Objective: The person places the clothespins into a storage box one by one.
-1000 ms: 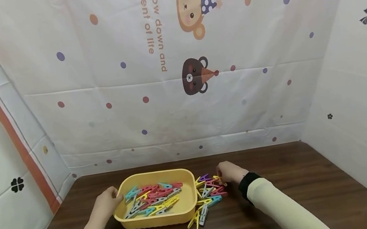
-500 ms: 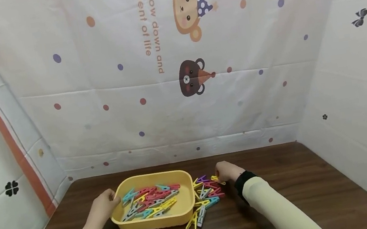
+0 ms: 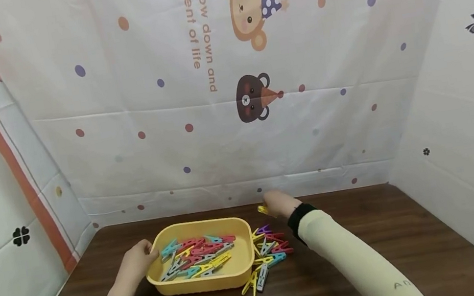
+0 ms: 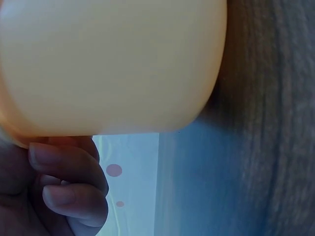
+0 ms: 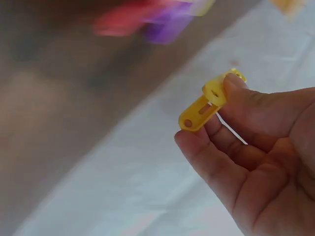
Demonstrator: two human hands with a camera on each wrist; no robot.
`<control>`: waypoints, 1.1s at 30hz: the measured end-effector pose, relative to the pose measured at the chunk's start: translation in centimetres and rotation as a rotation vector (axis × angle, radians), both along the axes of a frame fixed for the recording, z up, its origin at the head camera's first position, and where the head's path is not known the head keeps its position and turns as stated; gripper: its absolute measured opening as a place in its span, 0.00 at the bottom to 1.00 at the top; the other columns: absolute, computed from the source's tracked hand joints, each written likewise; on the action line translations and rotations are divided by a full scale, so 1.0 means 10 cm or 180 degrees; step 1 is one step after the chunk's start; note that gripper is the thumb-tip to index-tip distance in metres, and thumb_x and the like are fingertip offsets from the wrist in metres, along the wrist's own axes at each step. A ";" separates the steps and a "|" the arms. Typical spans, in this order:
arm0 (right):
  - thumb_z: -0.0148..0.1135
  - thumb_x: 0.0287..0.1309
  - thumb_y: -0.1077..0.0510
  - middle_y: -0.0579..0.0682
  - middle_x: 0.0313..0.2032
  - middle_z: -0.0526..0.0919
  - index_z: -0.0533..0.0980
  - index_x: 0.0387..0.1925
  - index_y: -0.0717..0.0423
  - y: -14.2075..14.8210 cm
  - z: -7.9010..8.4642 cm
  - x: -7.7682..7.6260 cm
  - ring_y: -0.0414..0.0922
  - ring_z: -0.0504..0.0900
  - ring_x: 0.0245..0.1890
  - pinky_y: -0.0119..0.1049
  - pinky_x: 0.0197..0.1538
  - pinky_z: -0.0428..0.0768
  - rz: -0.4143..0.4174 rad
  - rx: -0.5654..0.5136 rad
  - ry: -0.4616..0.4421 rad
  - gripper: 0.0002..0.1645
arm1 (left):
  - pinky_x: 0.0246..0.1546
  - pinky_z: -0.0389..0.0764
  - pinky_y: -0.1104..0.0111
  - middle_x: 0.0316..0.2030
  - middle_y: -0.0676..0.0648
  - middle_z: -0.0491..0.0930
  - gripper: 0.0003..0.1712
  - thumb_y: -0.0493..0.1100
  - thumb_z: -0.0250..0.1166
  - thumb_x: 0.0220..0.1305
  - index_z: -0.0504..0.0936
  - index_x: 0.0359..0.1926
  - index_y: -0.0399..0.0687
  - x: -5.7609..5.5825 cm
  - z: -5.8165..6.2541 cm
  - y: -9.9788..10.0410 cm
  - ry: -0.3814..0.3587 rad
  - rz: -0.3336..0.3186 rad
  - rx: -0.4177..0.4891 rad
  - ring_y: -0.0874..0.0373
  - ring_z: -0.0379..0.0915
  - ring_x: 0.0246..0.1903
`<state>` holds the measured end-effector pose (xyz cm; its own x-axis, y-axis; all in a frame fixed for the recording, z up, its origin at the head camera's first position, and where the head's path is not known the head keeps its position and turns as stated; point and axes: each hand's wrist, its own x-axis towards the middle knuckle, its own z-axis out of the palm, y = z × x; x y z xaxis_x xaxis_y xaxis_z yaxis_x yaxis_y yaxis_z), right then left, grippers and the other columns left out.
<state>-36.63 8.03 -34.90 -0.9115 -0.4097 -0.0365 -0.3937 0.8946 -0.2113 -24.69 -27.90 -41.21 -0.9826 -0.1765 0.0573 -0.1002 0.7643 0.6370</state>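
Observation:
My right hand is raised behind the loose pile, pinching a yellow clothespin between thumb and fingers, as the right wrist view shows. With curled fingers my left hand grips the left rim of a yellow plastic basin. The left wrist view shows those fingers at the rim beside the basin's smooth outer wall. Inside the basin lie several clothespins in red, blue, yellow and grey. More loose clothespins are heaped against its right side on the table, among them a purple one.
The dark wooden table carries the basin and pile. A white printed cloth hangs behind it, and patterned sheets close in both sides. A grey clothespin lies near the basin's front right corner.
My right hand has lifted from the far right of the pile, moving up and slightly left with a yellow clothespin. The left hand stays on the basin rim.

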 end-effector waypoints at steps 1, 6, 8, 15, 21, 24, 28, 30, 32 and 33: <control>0.63 0.63 0.68 0.49 0.21 0.73 0.78 0.26 0.63 -0.08 0.08 0.01 0.43 0.67 0.22 0.34 0.28 0.68 0.0050 -0.0021 0.0026 0.09 | 0.27 0.66 0.66 0.24 0.46 0.68 0.10 0.39 0.59 0.68 0.69 0.32 0.38 0.00 0.00 0.00 -0.0002 0.0002 0.0002 0.55 0.67 0.25; 0.65 0.63 0.66 0.49 0.26 0.77 0.81 0.30 0.61 -0.59 0.45 0.10 0.42 0.69 0.25 0.33 0.31 0.70 0.0529 0.0084 0.0105 0.06 | 0.27 0.66 0.66 0.25 0.46 0.67 0.10 0.39 0.59 0.68 0.69 0.32 0.38 0.00 0.00 -0.01 -0.0017 0.0022 -0.0004 0.55 0.67 0.26; 0.67 0.63 0.64 0.51 0.32 0.83 0.83 0.36 0.60 -0.82 0.53 0.17 0.41 0.72 0.29 0.33 0.35 0.74 0.0749 0.0131 0.0096 0.02 | 0.27 0.66 0.66 0.25 0.46 0.67 0.10 0.39 0.59 0.68 0.69 0.33 0.38 0.00 0.01 -0.02 -0.0018 0.0030 -0.0013 0.55 0.67 0.26; 0.72 0.60 0.61 0.49 0.43 0.86 0.84 0.41 0.57 -1.45 0.35 0.37 0.39 0.74 0.34 0.30 0.40 0.74 0.1139 0.0363 -0.0106 0.07 | 0.27 0.66 0.66 0.24 0.47 0.67 0.10 0.39 0.59 0.69 0.69 0.32 0.38 -0.03 0.00 0.00 -0.0019 0.0015 0.0011 0.55 0.66 0.26; 0.71 0.60 0.61 0.43 0.24 0.73 0.74 0.22 0.52 -1.68 0.02 0.40 0.37 0.65 0.26 0.28 0.33 0.68 0.1097 0.0722 0.0060 0.16 | 0.27 0.67 0.66 0.25 0.46 0.68 0.10 0.40 0.59 0.69 0.70 0.33 0.38 -0.04 -0.01 0.01 -0.0026 -0.0028 -0.0001 0.55 0.67 0.26; 0.72 0.60 0.61 0.42 0.20 0.61 0.64 0.17 0.49 -1.71 -0.08 0.40 0.38 0.59 0.23 0.29 0.29 0.63 0.1041 0.0800 0.0081 0.26 | 0.27 0.67 0.66 0.25 0.46 0.68 0.10 0.40 0.58 0.69 0.70 0.33 0.38 -0.04 0.00 0.00 -0.0040 -0.0025 -0.0018 0.55 0.67 0.26; 0.71 0.60 0.62 0.41 0.19 0.60 0.64 0.16 0.48 -1.70 -0.14 0.41 0.38 0.58 0.21 0.30 0.28 0.61 0.0959 0.0637 -0.0023 0.26 | 0.27 0.67 0.66 0.25 0.45 0.69 0.10 0.40 0.58 0.70 0.70 0.34 0.37 -0.03 0.02 -0.02 -0.0047 -0.0018 -0.0026 0.54 0.67 0.26; 0.69 0.61 0.64 0.41 0.19 0.59 0.64 0.17 0.48 -1.68 -0.17 0.41 0.38 0.56 0.21 0.31 0.27 0.60 0.0928 0.0569 -0.0086 0.25 | 0.27 0.67 0.66 0.25 0.46 0.69 0.10 0.40 0.58 0.70 0.69 0.34 0.37 -0.03 0.02 -0.02 -0.0047 -0.0022 -0.0030 0.54 0.67 0.26; 0.66 0.63 0.65 0.42 0.18 0.53 0.60 0.16 0.49 -1.66 -0.20 0.41 0.39 0.51 0.20 0.31 0.26 0.56 0.0928 0.0565 -0.0127 0.28 | 0.28 0.66 0.66 0.25 0.46 0.68 0.10 0.40 0.58 0.70 0.69 0.34 0.37 -0.03 0.01 -0.01 -0.0052 -0.0026 -0.0029 0.54 0.67 0.26; 0.64 0.65 0.66 0.43 0.19 0.52 0.59 0.16 0.49 -1.65 -0.21 0.41 0.39 0.50 0.20 0.32 0.26 0.55 0.0923 0.0572 -0.0158 0.28 | 0.28 0.66 0.66 0.25 0.46 0.68 0.10 0.40 0.58 0.70 0.69 0.34 0.37 -0.03 0.01 -0.01 -0.0053 -0.0025 -0.0028 0.54 0.67 0.27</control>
<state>-32.49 -8.51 -37.00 -0.7533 -0.6345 -0.1731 -0.6302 0.7717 -0.0858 -24.95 -28.01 -41.11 -0.9848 -0.1683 0.0425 -0.1046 0.7706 0.6286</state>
